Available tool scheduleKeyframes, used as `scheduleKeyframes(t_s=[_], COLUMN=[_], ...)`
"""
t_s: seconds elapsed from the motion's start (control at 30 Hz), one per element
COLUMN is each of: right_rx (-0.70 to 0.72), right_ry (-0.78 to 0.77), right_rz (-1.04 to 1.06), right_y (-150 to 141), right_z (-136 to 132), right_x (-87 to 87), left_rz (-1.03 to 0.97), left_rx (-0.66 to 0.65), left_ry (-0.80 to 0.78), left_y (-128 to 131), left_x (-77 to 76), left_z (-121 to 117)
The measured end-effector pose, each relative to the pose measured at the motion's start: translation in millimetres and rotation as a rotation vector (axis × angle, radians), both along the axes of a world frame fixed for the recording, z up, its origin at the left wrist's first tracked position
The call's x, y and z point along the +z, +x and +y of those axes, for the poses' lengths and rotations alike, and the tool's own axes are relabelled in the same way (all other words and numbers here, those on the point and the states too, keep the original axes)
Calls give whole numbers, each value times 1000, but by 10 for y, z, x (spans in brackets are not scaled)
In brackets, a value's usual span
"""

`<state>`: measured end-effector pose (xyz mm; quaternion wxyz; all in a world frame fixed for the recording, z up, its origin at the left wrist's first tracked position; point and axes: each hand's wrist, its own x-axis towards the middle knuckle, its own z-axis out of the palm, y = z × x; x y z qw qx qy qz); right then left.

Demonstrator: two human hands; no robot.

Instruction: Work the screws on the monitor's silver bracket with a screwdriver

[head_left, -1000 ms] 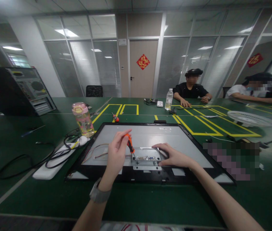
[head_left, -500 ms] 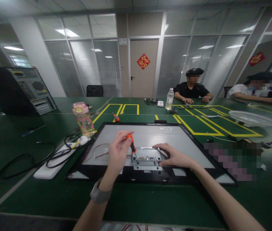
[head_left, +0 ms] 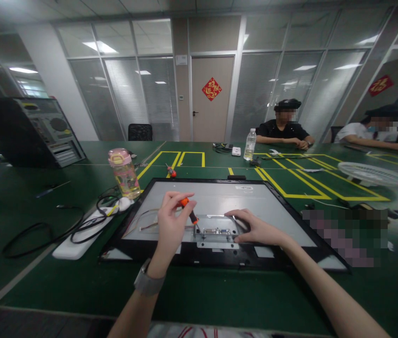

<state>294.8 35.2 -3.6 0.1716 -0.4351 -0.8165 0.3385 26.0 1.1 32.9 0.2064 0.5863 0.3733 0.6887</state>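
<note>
An orange-and-black screwdriver (head_left: pixel 193 217) is gripped by its handle in my left hand (head_left: pixel 173 217), its shaft slanting down to the left end of a metal bracket (head_left: pixel 218 245). The bracket carries a row of video ports and sits on the back of a monitor panel (head_left: pixel 276 204), which lies on the table with its black frame towards me. My right hand (head_left: pixel 251 227) curls round the bracket's right end, thumb at its front and fingers behind. Thin wires (head_left: pixel 149 227) run across the panel left of my left hand. The screwdriver's tip is too small to make out clearly.
Left of the panel are a white power strip (head_left: pixel 75 241), black cables and a pink-lidded bottle (head_left: pixel 124 173). A computer tower (head_left: pixel 37 134) stands far left. Beyond the panel are a red-handled tool (head_left: pixel 172 172) and a water bottle (head_left: pixel 250 144). Two people sit across the table.
My left hand has turned slightly and the screwdriver handle leans further left. My right hand keeps its hold. Across the table, a person's hands have come together.
</note>
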Motion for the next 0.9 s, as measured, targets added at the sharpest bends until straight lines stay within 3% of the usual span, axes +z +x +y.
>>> scheduleKeyframes(t_s=[0.13,0.3,0.5,0.63,0.8,0.9], right_rx=[-5,1,2,7,-6,-11], right_ry=[0,6,1,0,-4,-10], right_rz=[0,13,14,13,8,11], right_y=[-2,-8,1,10,-1,-6], right_z=[7,12,9,12,3,-2], right_x=[0,-4,-11,-17,-2,4], left_rz=[60,125,156,158,84,56], left_rx=[-87,113,-14,74,-176,-160], left_ry=[1,75,65,97,14,15], left_y=[6,15,22,19,26,34], left_x=[-8,-36,-26,-44,-31,-17], left_z=[-20,-21,-45,-44,-34,-29])
